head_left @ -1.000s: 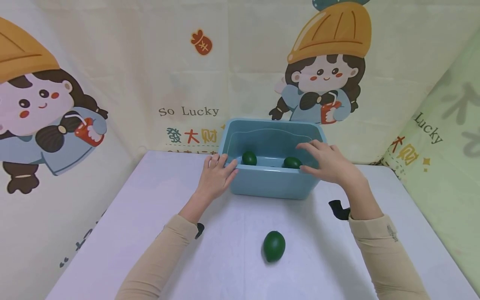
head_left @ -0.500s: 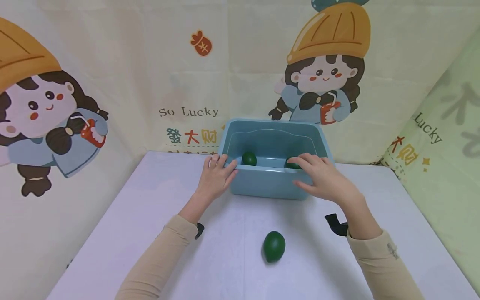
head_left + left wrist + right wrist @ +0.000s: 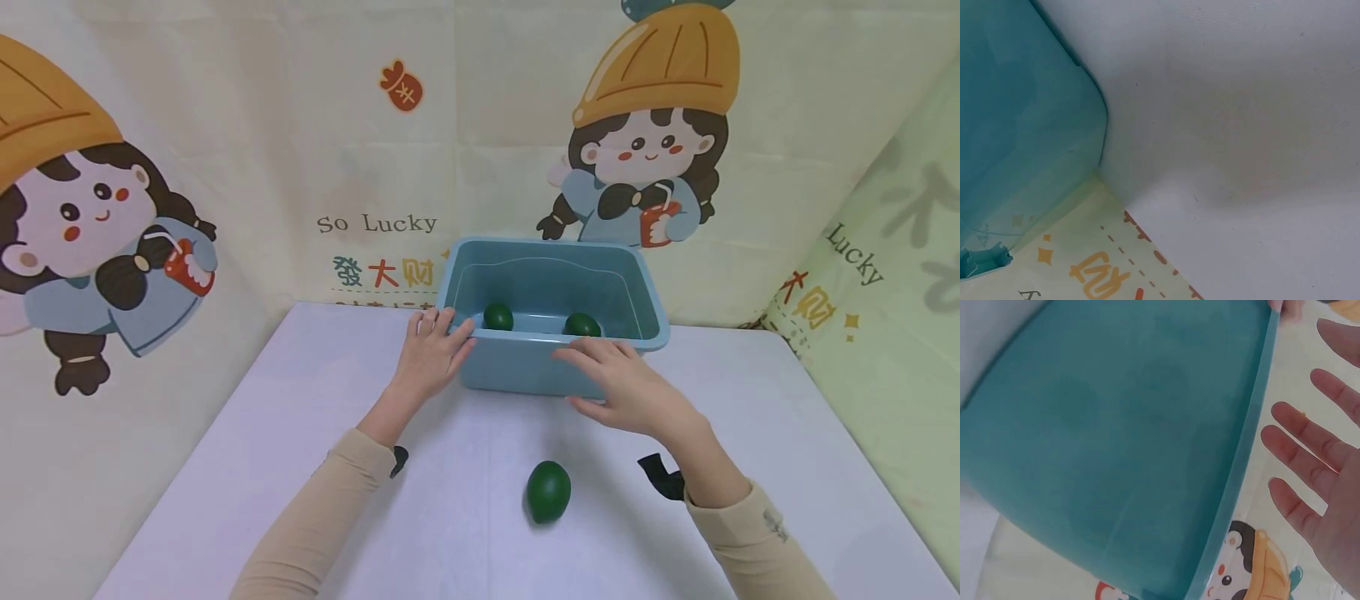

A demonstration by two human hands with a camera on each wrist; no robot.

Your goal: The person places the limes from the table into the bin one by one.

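Note:
My left hand holds the front left corner of a blue plastic bin, its thumb outside the wall and its fingers over the rim. In the right wrist view that hand's fingertip shows at the rim. My right hand, also seen in the right wrist view, hovers before the bin's front right side with spread fingers and holds nothing. Inside lie two dark green, egg-shaped fruits, the left fruit and the right fruit. A third green fruit lies on the table, nearer me.
The white table meets a printed cloth backdrop just behind the bin. Another printed cloth closes off the right side. A black strap hangs from my right wrist.
My right hand has drawn back from over the bin's right rim, toward me and slightly left, uncovering the rim and the right fruit. The left hand and bin stay put.

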